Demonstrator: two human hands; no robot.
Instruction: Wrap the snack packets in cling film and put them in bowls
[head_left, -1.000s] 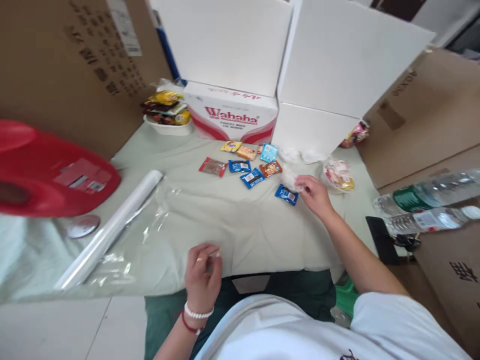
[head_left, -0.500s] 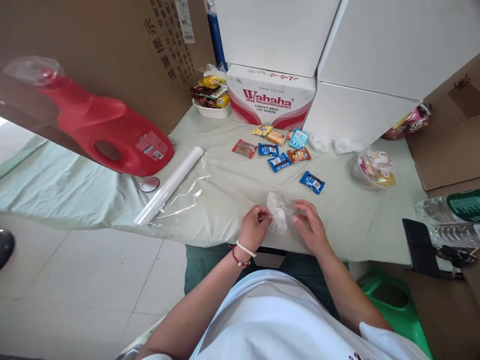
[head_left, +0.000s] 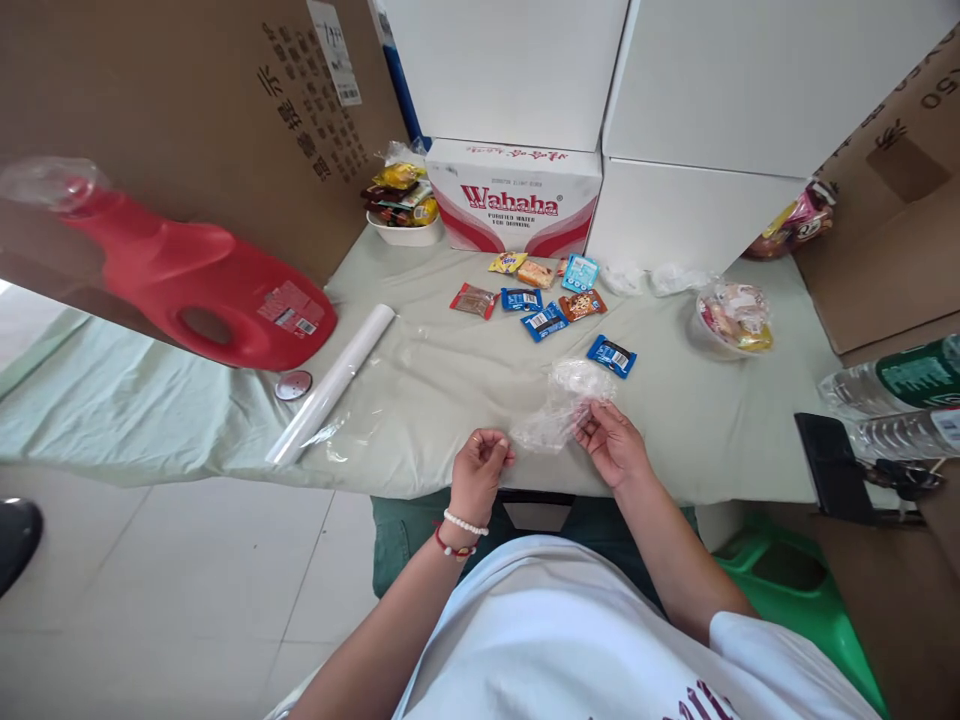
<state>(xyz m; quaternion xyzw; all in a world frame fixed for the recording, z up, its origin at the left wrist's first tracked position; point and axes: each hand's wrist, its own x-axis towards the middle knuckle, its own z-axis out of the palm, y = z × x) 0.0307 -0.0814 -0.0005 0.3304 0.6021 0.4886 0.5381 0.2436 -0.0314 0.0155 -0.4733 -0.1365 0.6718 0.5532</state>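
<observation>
A thin, crumpled sheet of clear plastic film (head_left: 551,415) is spread between my two hands, just above the front part of the table. My left hand (head_left: 480,470) is closed in a pinch at the film's left edge. On the other side, my right hand (head_left: 609,440) pinches the film between thumb and fingers. A blue snack packet (head_left: 612,356) lies right behind my right hand. Farther back is a loose group of small wrapped snacks, among them a blue packet (head_left: 544,321), a brown packet (head_left: 583,305) and a red-edged packet (head_left: 473,300).
A roll of clear wrap (head_left: 334,380) and a red jug (head_left: 217,290) lie to the left. Behind the snacks stands a Wahaha carton (head_left: 517,200). A clear bowl of snacks (head_left: 731,320) is at the right, with plastic bottles (head_left: 900,380) beyond it. A white basket (head_left: 405,232) holds more snacks.
The crumpled film has been pulled wider. My left hand has moved left, away from my right hand, whose spread fingers have closed on the film. The view has shifted slightly.
</observation>
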